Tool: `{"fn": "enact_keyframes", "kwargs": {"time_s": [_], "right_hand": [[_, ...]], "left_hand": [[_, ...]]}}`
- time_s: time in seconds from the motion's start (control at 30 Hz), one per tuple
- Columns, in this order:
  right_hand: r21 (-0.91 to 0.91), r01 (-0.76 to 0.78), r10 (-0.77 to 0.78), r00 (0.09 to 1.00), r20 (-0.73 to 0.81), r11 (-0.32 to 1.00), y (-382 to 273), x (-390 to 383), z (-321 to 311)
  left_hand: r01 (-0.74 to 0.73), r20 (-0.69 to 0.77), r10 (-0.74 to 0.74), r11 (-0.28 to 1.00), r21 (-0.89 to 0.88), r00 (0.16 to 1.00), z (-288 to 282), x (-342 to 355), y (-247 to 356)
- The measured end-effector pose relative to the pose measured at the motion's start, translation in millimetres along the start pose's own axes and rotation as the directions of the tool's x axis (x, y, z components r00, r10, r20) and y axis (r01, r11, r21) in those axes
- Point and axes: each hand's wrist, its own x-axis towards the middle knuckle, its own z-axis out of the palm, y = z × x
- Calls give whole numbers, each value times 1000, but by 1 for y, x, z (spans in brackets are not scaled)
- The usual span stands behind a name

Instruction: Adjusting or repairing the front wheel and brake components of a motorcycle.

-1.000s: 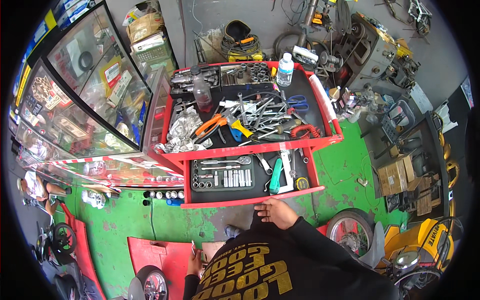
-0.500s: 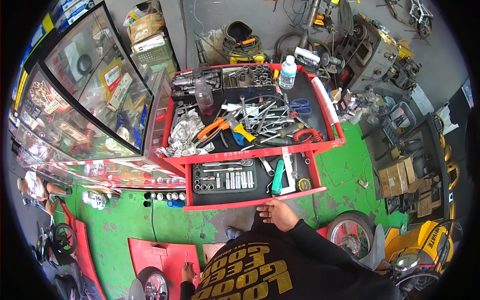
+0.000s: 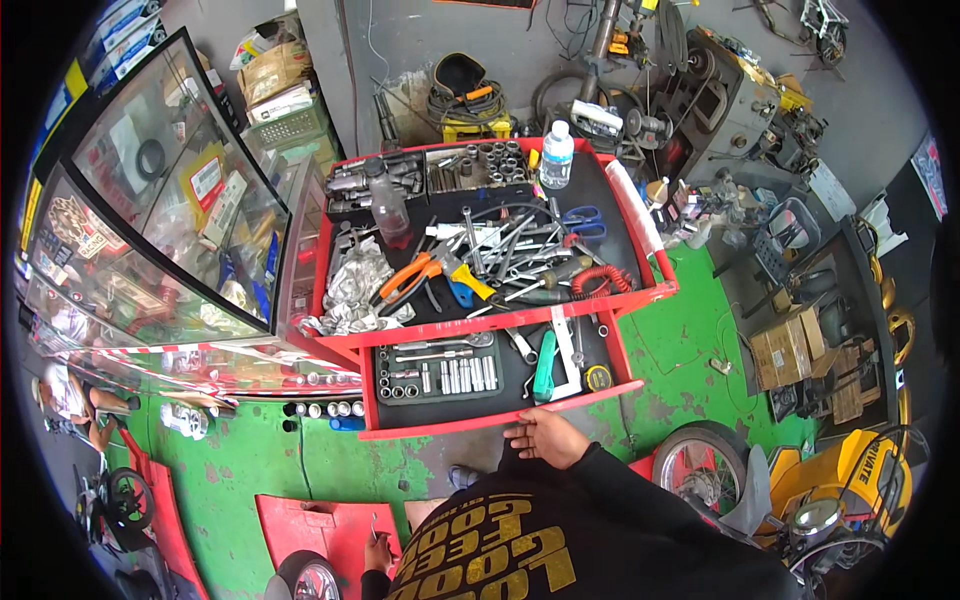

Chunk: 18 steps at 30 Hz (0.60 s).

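My right hand [image 3: 549, 438] is just below the front lip of the pulled-out red drawer [image 3: 450, 430], fingers stretched out and apart, with nothing held. Low on the left, my left hand [image 3: 377, 553] is closed around a slim metal tool [image 3: 374, 522]; its exact kind is too small to make out. Inside the drawer lie a socket set [image 3: 440, 370] in a dark tray, a green-handled cutter [image 3: 545, 366], a white angled bracket-like piece [image 3: 566, 352] and a yellow-black tape measure [image 3: 598, 378].
Above the drawer, the red tool cart's top [image 3: 480, 325] holds pliers [image 3: 408, 278], scissors [image 3: 584, 222], a water bottle [image 3: 556, 156] and several wrenches. A glass display case [image 3: 170, 190] stands left. At right are a motorcycle wheel [image 3: 700, 468] and a yellow motorcycle [image 3: 855, 475].
The view has shifted slightly, so the cart sits a little lower and further left at its near side. My right hand stays by the drawer's lip; my left still grips the tool.
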Motion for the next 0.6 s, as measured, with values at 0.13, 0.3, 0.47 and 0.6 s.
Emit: {"fn": "enact_keyframes", "kwargs": {"time_s": [0.13, 0.3, 0.47, 0.6], "right_hand": [[15, 29, -30, 999, 37, 999, 2, -2, -7], [37, 55, -58, 995, 84, 998, -2, -8, -4], [83, 90, -98, 990, 98, 992, -22, 1, 4], [55, 143, -147, 985, 90, 988, -38, 24, 6]], "left_hand": [[52, -14, -53, 998, -35, 999, 8, 6, 2], [74, -20, -76, 995, -59, 997, 9, 3, -3], [56, -10, -56, 998, -19, 998, -7, 9, -33], [40, 14, -41, 999, 25, 999, -4, 18, -44]]}}
